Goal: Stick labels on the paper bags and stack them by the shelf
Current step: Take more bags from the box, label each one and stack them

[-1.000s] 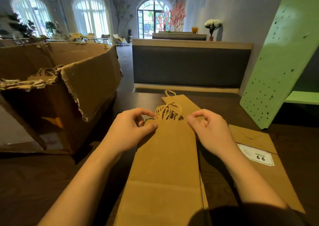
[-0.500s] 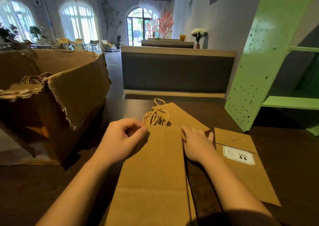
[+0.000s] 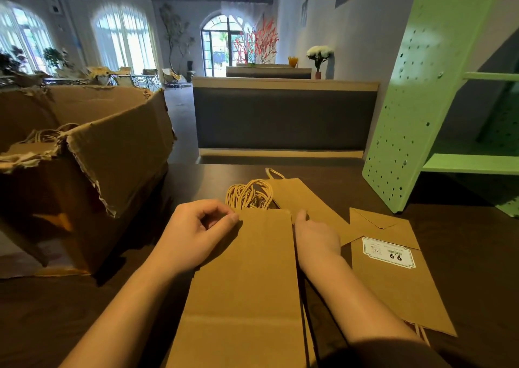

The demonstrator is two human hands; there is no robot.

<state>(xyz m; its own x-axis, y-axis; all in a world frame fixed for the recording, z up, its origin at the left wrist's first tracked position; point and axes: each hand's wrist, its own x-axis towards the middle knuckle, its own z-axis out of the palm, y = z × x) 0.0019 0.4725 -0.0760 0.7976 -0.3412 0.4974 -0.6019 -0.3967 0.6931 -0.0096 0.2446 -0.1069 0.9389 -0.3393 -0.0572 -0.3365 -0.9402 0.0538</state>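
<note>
Bag stack [image 3: 241,269] lies flat between both hands.
Left hand [image 3: 202,227] curled, thumb on the stack's far-left corner (pinching or not, unclear); right hand [image 3: 316,238] against its right edge, fingers hidden, grip unclear.

A torn cardboard box [image 3: 112,154] (flaps ragged) stands on the dark table [image 3: 56,311], grey bench [image 3: 280,120] beyond.

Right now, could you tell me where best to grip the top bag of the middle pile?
I'd pinch the top bag at its far right corner, coming from the right: it lies flat, and that edge is exposed beside the right hand.
</note>
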